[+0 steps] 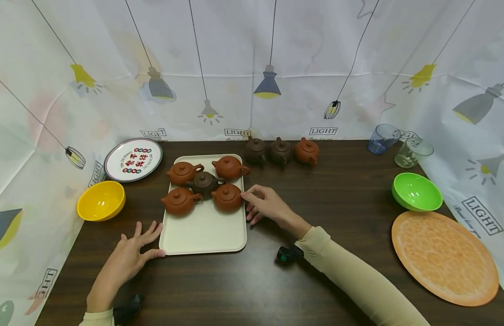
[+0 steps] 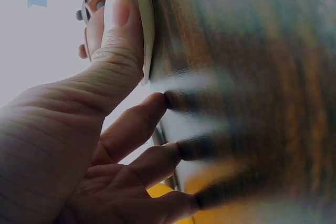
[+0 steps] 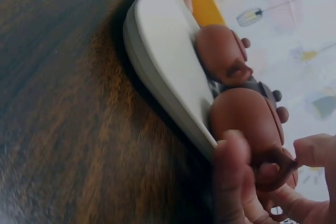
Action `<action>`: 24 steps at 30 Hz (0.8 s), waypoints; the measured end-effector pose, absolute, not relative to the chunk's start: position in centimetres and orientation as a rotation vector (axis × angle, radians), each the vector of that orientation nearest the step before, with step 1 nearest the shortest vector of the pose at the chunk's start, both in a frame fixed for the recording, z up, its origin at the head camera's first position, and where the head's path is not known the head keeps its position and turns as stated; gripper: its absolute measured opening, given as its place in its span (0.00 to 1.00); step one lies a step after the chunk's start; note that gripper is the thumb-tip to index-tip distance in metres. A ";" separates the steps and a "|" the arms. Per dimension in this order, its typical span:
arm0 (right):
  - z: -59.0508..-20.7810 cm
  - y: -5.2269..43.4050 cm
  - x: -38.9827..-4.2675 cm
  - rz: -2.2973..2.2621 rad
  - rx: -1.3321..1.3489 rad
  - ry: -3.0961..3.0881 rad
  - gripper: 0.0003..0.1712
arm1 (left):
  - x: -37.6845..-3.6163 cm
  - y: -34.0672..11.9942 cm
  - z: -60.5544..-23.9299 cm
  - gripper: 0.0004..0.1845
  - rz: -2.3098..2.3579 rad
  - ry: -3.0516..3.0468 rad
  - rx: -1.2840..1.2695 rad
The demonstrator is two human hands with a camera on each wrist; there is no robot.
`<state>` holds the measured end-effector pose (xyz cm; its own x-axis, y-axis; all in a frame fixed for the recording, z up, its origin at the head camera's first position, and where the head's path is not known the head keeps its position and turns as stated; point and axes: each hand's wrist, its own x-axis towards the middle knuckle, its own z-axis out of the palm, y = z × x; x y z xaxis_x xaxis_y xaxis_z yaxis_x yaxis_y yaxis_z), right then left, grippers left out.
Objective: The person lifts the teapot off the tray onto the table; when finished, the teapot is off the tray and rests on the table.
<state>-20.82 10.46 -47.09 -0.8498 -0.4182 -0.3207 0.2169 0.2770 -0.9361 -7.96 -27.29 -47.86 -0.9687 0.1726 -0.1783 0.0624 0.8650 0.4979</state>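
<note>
A cream tray (image 1: pixel 203 231) lies in the middle of the dark wooden table and carries several clay teapots. My right hand (image 1: pixel 264 206) reaches to the tray's right edge. Its thumb (image 3: pixel 231 182) and forefinger pinch the handle of the front right red-brown teapot (image 1: pixel 227 198) (image 3: pixel 244 114), which stands on the tray. A dark brown teapot (image 1: pixel 204 182) sits in the middle of the group. My left hand (image 1: pixel 130 253) lies flat on the table with fingers spread, and its thumb (image 2: pixel 113 35) presses against the tray's front left edge (image 2: pixel 137 19).
Three more teapots (image 1: pixel 280 151) stand in a row behind the tray. A yellow bowl (image 1: pixel 100 200) and a patterned plate (image 1: pixel 133 159) are at the left. At the right are a green bowl (image 1: pixel 416 192), an orange plate (image 1: pixel 444 257) and two glasses (image 1: pixel 398 145).
</note>
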 end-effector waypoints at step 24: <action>-46.8 12.0 -20.4 -1.636 -0.169 1.953 0.25 | -7.5 -27.6 -48.8 0.45 0.789 2.871 0.225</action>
